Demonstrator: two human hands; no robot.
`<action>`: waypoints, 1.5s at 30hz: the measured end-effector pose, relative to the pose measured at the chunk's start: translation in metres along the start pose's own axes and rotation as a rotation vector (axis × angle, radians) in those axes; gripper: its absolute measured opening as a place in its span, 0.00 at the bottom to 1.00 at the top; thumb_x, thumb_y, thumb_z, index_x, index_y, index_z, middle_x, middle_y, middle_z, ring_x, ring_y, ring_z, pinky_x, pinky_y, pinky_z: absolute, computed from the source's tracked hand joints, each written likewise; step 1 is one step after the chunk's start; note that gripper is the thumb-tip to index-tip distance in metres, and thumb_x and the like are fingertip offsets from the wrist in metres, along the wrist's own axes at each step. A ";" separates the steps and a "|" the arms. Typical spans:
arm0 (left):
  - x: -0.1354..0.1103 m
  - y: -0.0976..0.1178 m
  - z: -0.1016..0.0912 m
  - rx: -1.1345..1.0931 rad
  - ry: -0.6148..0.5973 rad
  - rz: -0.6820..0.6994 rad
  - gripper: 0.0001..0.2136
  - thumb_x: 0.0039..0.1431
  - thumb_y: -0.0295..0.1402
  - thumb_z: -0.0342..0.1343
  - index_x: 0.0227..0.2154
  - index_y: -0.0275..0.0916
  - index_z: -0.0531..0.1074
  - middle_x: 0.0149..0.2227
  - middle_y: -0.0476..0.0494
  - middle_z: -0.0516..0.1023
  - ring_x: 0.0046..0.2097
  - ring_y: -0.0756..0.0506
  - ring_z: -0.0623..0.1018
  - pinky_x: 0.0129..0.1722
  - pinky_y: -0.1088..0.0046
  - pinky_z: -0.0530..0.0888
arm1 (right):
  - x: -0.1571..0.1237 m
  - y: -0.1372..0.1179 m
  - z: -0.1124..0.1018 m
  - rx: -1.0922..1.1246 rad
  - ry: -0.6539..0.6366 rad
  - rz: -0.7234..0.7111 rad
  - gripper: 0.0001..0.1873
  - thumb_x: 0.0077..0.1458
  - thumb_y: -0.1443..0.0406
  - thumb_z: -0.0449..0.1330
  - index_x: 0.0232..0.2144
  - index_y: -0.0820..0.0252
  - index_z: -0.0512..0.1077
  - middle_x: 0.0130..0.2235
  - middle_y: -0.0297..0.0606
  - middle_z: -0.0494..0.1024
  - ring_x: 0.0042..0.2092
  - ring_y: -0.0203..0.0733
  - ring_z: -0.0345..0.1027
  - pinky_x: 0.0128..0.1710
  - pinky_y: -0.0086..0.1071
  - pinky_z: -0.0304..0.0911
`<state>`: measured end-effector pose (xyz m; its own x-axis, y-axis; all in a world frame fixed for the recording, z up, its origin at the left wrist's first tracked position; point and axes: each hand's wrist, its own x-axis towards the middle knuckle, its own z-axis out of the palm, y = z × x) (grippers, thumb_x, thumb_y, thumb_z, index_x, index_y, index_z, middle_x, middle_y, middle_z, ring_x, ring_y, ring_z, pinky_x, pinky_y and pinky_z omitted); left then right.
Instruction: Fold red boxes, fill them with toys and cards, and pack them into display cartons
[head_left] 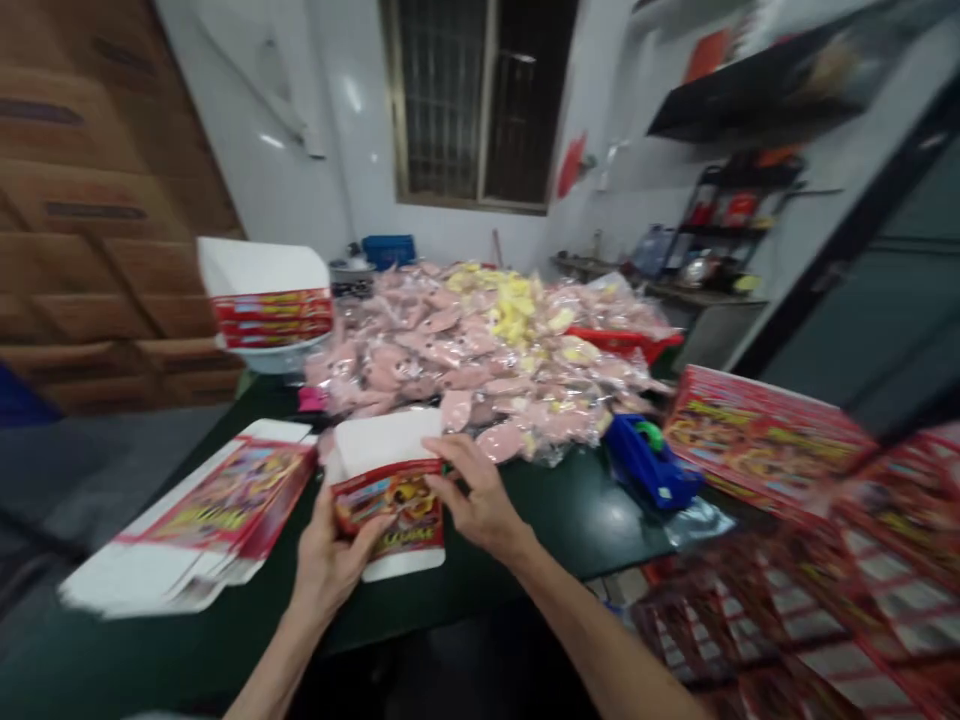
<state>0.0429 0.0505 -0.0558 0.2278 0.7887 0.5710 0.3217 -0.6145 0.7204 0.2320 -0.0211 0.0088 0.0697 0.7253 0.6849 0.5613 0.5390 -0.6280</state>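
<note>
A small printed cardboard box, red with white flaps, is held over the near part of the table. Its large white flap stands up at the top and another sticks out below. My left hand grips the box's left side, thumb across the printed front. At the upper right corner, my right hand pinches the box edge by the white flap. Left of my hands lies a stack of flattened boxes with the same print. Just behind the box begins a heap of plastic-wrapped pink plush toys.
Yellow wrapped plush toys lie among the pink ones. A blue tape dispenser stands on the dark green table. Printed display boxes and many finished-looking boxes fill the right. An open carton rests on a basin at the left.
</note>
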 end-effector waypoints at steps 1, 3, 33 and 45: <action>-0.004 0.003 -0.006 -0.038 -0.007 -0.029 0.32 0.51 0.40 0.59 0.56 0.36 0.55 0.42 0.40 0.78 0.37 0.44 0.79 0.39 0.68 0.77 | -0.001 0.002 0.001 0.020 0.001 -0.020 0.17 0.58 0.67 0.52 0.51 0.58 0.65 0.46 0.43 0.67 0.47 0.38 0.64 0.45 0.32 0.65; -0.005 0.013 -0.009 -0.140 0.007 -0.014 0.36 0.53 0.39 0.59 0.61 0.39 0.47 0.54 0.35 0.70 0.48 0.42 0.76 0.47 0.65 0.74 | -0.001 0.002 0.002 0.033 0.006 -0.066 0.16 0.60 0.68 0.50 0.50 0.57 0.66 0.44 0.42 0.68 0.45 0.38 0.65 0.45 0.33 0.64; -0.003 0.083 -0.026 -0.734 0.087 -0.060 0.09 0.58 0.32 0.50 0.33 0.39 0.76 0.43 0.39 0.76 0.48 0.40 0.73 0.45 0.64 0.70 | -0.029 -0.027 -0.021 0.279 -0.098 0.100 0.12 0.55 0.67 0.58 0.43 0.54 0.70 0.46 0.41 0.69 0.42 0.39 0.67 0.28 0.25 0.65; 0.008 0.102 -0.061 -0.336 -0.198 0.142 0.08 0.56 0.25 0.55 0.36 0.41 0.75 0.40 0.43 0.76 0.44 0.48 0.75 0.44 0.74 0.72 | -0.025 -0.047 -0.026 0.176 -0.125 0.203 0.10 0.58 0.66 0.55 0.43 0.53 0.69 0.39 0.35 0.72 0.34 0.32 0.68 0.23 0.22 0.61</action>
<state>0.0219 -0.0069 0.0466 0.4312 0.6642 0.6106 -0.0362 -0.6635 0.7473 0.2255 -0.0759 0.0314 0.0571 0.8671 0.4948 0.3938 0.4359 -0.8093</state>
